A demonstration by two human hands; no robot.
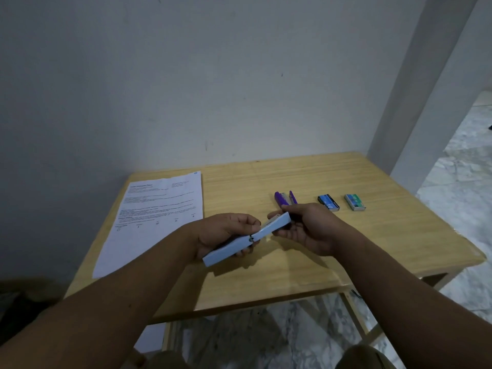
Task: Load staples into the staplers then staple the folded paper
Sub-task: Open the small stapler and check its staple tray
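Wooden table (306, 262); both hands' fingers grip opened blue stapler (247, 239), axis left-right.

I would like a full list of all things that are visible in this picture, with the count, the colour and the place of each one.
light blue stapler: 1, pale blue, swung open flat, held above the table in both hands
purple stapler: 1, purple, lying open on the table behind the right hand
staple boxes: 2, one blue and one green-grey, side by side on the table, right of the purple stapler
printed paper: 1 sheet as far as I can tell, white with text, lying on the left part of the table
table: 1, light wood, against the wall
left hand: 1, holds the near half of the light blue stapler
right hand: 1, holds the far half
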